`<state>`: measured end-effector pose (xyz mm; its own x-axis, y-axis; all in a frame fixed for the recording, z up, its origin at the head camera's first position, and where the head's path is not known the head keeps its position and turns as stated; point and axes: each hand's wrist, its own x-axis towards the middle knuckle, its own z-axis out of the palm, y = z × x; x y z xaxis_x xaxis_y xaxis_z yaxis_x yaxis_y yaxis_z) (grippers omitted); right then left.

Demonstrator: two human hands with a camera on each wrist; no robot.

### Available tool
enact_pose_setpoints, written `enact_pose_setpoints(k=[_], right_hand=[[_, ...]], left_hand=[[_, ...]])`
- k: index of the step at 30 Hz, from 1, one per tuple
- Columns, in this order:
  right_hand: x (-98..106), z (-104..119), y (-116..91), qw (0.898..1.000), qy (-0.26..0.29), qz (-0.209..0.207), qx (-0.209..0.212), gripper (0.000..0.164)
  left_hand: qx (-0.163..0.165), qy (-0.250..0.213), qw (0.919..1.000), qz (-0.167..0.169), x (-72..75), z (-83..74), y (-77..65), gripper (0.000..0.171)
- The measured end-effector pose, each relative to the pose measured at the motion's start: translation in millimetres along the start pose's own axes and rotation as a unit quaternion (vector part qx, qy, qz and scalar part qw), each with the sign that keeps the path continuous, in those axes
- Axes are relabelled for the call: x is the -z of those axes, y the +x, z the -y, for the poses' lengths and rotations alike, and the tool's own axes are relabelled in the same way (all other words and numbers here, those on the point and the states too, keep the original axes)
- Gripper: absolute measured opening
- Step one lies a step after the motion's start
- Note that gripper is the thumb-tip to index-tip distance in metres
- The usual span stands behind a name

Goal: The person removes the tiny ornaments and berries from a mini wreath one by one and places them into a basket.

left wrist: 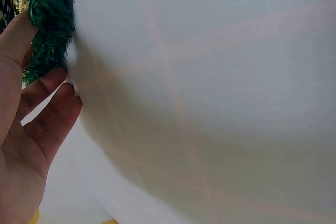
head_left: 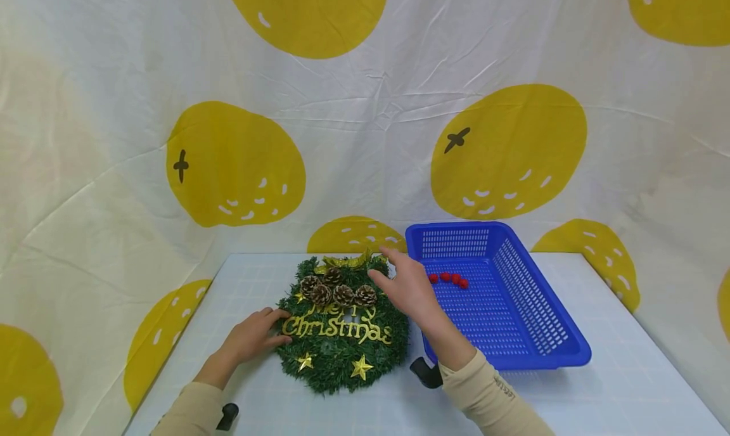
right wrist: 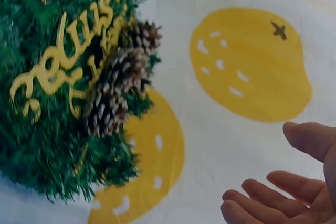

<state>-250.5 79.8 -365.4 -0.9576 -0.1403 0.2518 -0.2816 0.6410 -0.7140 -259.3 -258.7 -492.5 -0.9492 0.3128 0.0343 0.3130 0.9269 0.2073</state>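
Observation:
A green Christmas wreath [head_left: 327, 366] lies on the table with gold "Merry Christmas" lettering [head_left: 336, 328], several pine cones [head_left: 343, 295], gold stars [head_left: 361, 367] and a gold bow [head_left: 345, 263] at its far edge. My left hand [head_left: 255, 336] touches the wreath's left rim, its fingers loosely spread; the left wrist view shows the fingertips [left wrist: 71, 103] beside the greenery. Over the wreath's upper right side, my right hand [head_left: 407, 285] is held with thumb and fingers apart. Nothing lies between them in the right wrist view, where the hand [right wrist: 286, 195] is clear of the pine cones [right wrist: 107, 111].
A blue plastic basket [head_left: 547, 296] stands right of the wreath, with several small red balls [head_left: 455, 278] near its left side. The pale checked table [head_left: 245, 271] meets a hanging white cloth [head_left: 365, 170] printed with yellow fruit at the back.

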Motion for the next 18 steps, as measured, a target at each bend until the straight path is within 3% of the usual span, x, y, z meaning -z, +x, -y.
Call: enact_pose_setpoints(k=[12, 18], right_hand=[[-35, 2, -9, 1.0, 0.016, 0.002, 0.025, 0.056], [-46, -1, -9, 1.0, 0.012, -0.002, 0.016, 0.059]], left_hand=[[0.016, -0.014, 0.9997, 0.009, -3.7, -0.6, -2.7, 0.056], [0.003, -0.002, 1.0, -0.006, -3.2, 0.5, -0.2, 0.057]])
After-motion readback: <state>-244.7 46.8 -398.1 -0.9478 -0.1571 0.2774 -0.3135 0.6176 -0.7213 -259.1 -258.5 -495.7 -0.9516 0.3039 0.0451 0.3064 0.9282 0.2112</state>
